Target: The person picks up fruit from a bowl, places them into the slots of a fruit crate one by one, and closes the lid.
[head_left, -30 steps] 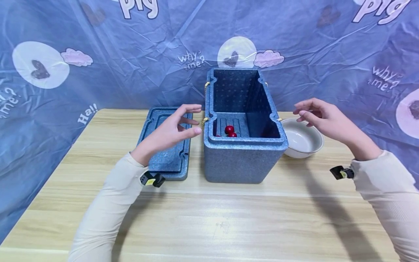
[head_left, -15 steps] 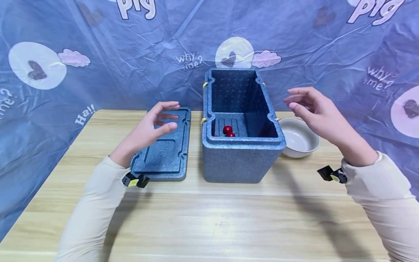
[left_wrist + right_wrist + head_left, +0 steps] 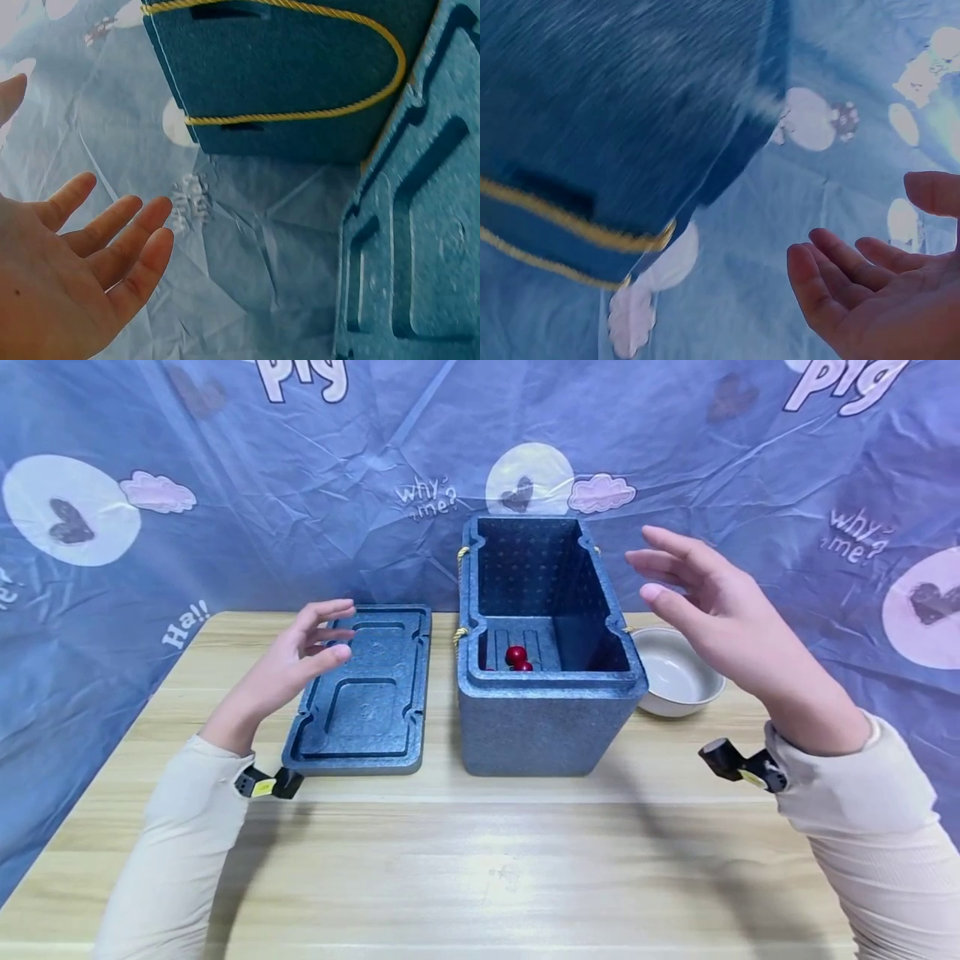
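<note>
A blue-grey foam box (image 3: 543,735) stands uncovered on the table, and red cherries (image 3: 516,656) lie on its floor near the front wall. Left of it the matching lid (image 3: 367,693) lies flat. My left hand (image 3: 281,664), fingers spread and holding nothing, hovers over the lid's left edge; its palm also shows in the left wrist view. My right hand (image 3: 708,602) is raised above a white bowl (image 3: 678,681) right of the box, its fingers loosely bent around nothing. Part of the bowl is hidden behind the box and the hand.
A yellow rope handle (image 3: 401,64) loops along the box's left side; another rope (image 3: 592,229) runs along the right side. Behind the wooden table (image 3: 495,860) hangs a printed blue cloth (image 3: 360,485). Black wrist cameras (image 3: 742,766) stick out under both cuffs.
My left hand has moved left, away from the box and across the lid. My right hand has risen and come left towards the box. Box, lid, bowl and cherries stay in place.
</note>
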`<state>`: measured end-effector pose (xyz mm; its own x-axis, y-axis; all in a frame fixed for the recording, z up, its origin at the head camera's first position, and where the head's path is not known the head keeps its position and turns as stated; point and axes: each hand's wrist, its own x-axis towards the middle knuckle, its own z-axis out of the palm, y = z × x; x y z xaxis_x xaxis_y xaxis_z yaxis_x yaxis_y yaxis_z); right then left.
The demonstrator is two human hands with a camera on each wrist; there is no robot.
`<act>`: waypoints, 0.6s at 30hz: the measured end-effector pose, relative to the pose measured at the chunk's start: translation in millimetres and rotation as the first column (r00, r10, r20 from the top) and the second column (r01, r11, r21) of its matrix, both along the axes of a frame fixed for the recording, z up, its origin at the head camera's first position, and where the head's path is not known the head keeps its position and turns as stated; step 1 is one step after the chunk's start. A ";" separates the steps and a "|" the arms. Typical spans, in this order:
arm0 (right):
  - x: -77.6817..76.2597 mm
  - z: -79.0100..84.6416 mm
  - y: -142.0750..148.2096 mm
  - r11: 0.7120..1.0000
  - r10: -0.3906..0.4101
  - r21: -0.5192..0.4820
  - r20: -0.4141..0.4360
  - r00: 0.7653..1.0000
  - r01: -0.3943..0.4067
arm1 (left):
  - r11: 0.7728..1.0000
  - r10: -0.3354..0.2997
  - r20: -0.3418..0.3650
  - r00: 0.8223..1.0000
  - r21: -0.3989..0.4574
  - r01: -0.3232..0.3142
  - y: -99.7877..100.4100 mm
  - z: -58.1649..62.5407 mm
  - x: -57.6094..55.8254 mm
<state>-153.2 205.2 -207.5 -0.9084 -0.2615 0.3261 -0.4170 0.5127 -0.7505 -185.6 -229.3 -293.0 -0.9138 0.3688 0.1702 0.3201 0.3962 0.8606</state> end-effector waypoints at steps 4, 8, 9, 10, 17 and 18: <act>5.1 5.7 -13.7 0.999 0.048 -0.021 0.034 0.998 -0.047 | 1.000 0.022 -0.006 1.000 -0.006 -0.022 -8.6 -5.7 0.2; 13.4 10.4 -32.7 0.993 0.114 -0.043 0.045 0.992 -0.112 | 0.999 0.047 -0.005 0.999 -0.023 -0.047 -17.6 -9.6 2.2; 16.8 11.2 -38.2 0.991 0.129 -0.034 0.031 0.991 -0.128 | 0.998 0.057 0.000 0.998 -0.030 -0.057 -19.8 -10.5 2.8; 20.1 11.3 -43.7 0.989 0.147 -0.026 0.011 0.989 -0.147 | 0.997 0.065 0.001 0.998 -0.038 -0.065 -22.0 -11.4 3.3; 33.4 1.2 -75.4 0.957 0.290 0.003 -0.090 0.953 -0.291 | 0.991 0.115 0.018 0.993 -0.072 -0.114 -38.2 -23.8 6.1; 33.3 -0.9 -78.7 0.952 0.303 0.003 -0.095 0.948 -0.305 | 0.989 0.125 0.021 0.992 -0.078 -0.123 -41.3 -26.0 6.7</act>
